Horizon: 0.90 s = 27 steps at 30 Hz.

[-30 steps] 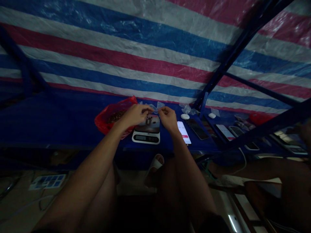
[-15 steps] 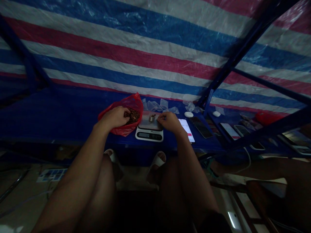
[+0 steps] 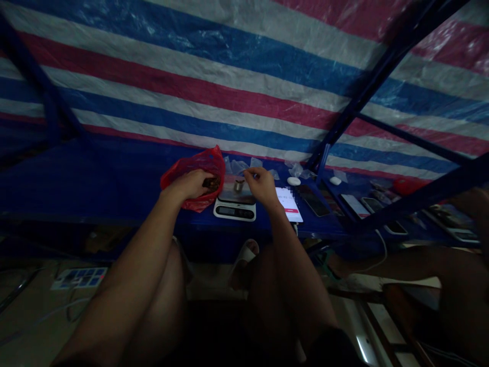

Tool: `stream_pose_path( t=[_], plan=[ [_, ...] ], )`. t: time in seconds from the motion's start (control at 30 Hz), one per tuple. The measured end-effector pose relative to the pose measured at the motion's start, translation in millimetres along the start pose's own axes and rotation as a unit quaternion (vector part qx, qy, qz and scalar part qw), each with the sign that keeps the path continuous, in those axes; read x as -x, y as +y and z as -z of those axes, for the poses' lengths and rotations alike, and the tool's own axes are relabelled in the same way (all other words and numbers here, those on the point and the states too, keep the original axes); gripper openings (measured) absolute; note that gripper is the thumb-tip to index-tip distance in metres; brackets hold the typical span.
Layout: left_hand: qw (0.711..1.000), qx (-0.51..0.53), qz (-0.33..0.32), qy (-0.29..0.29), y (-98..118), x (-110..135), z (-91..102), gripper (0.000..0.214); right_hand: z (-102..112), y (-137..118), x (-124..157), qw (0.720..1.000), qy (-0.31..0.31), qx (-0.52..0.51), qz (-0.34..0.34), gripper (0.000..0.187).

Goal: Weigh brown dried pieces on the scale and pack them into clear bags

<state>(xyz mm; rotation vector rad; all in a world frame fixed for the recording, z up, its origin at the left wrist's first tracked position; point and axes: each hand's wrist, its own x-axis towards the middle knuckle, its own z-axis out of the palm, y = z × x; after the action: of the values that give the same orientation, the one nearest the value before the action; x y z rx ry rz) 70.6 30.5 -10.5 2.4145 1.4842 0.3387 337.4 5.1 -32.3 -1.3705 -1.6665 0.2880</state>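
My left hand reaches into a red plastic bag that holds dark brown pieces, its fingers curled around some of them. My right hand hovers over the right side of a small white digital scale, fingers pinched together; what they hold is too small to name. A small object stands on the scale's metal plate. Several clear little plastic bags lie behind the scale on the blue surface.
A lit phone lies right of the scale, with more phones and two small white cases further right. Dark blue metal frame bars cross the right side. A striped tarp hangs behind. Another person's leg is at lower right.
A second ago both hands held a clear bag above the scale. The left hand then went into the red bag and stays there; the right hand has lifted slightly over the scale.
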Motion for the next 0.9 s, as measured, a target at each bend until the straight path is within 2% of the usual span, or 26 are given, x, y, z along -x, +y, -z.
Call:
stream_pose_path(
  t=[0.13,0.47,0.73,0.9],
  plan=[
    [1.000,0.000,0.005,-0.007,1,-2,2.1,0.033,-1,2,0,0.999,0.007,-0.031,-0.025,0.023],
    [1.000,-0.021,0.013,-0.013,11,-2,7.3,0.033,-4,-4,0,0.996,0.017,-0.070,-0.043,0.023],
    [0.999,-0.015,0.007,0.040,3,1,14.4,0.025,-2,-2,-1,0.994,0.023,-0.095,-0.057,0.029],
    [0.997,0.035,-0.005,0.070,7,6,24.2,0.024,2,0,0,0.994,0.023,-0.088,-0.053,0.033]
  ],
)
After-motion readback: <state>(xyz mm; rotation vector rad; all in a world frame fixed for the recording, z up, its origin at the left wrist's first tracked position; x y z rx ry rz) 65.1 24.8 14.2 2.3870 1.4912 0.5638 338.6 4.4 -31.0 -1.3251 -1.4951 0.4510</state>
